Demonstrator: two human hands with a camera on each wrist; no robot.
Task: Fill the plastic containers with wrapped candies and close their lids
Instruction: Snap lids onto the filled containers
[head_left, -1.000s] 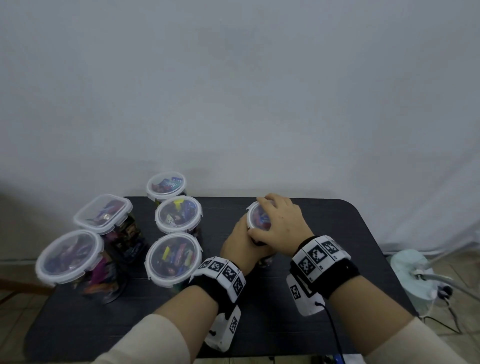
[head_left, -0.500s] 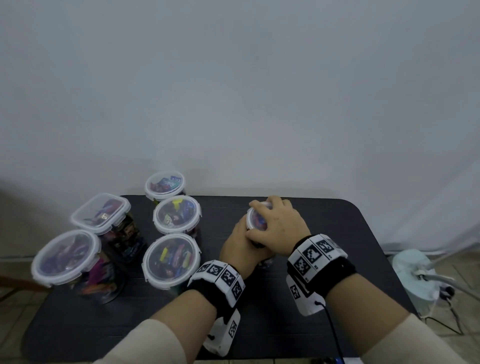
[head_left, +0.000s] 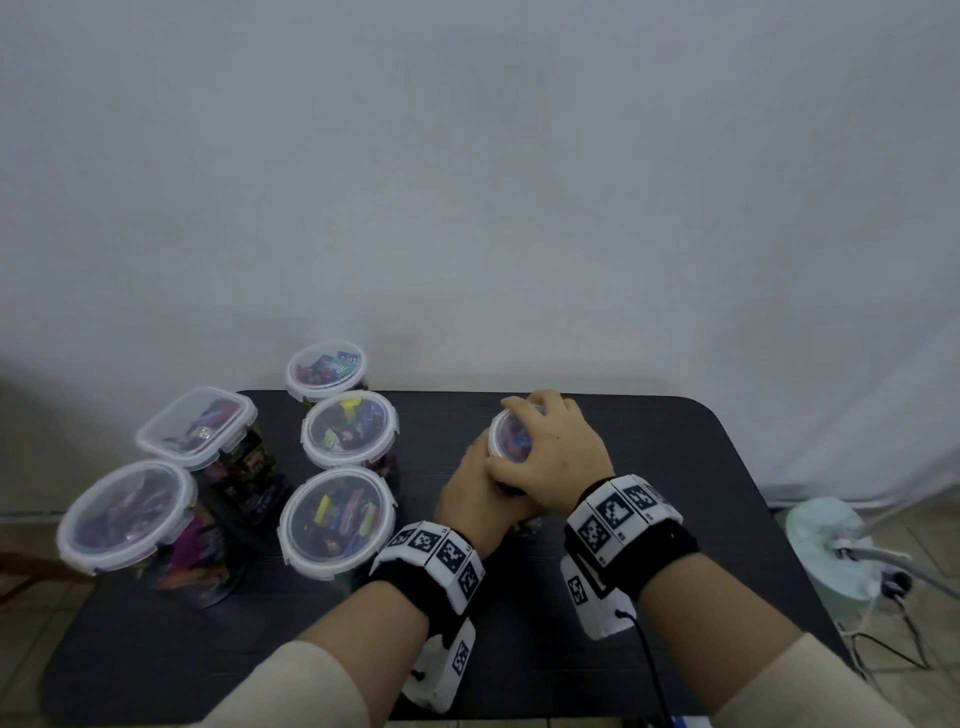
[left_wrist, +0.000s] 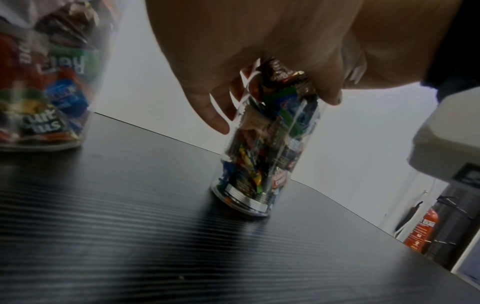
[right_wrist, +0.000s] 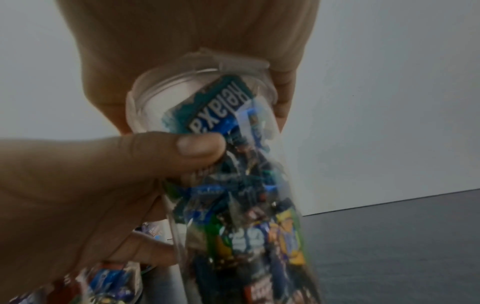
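A slim clear container (head_left: 511, 441) full of wrapped candies (right_wrist: 221, 111) stands upright on the black table (head_left: 675, 467), right of centre. My left hand (head_left: 483, 499) grips its upper side; the thumb (right_wrist: 197, 148) lies across the wall, and the fingers (left_wrist: 215, 115) wrap the far side. My right hand (head_left: 550, 447) covers the whitish lid (right_wrist: 233, 63) from above, fingers curled over its rim. The base of the container (left_wrist: 244, 197) rests on the table. Five more lidded containers of candies stand at the left, the nearest being a round one (head_left: 336, 519).
Among the left group are a square-lidded container (head_left: 196, 426) and a big round one (head_left: 127, 514) at the table's left edge. A white wall runs behind. A pale appliance (head_left: 826, 540) with cables stands on the floor to the right. A red extinguisher (left_wrist: 420, 232) stands farther off.
My right hand's fingers have curled a little further over the lid's rim. The container and my left hand stay where they were.
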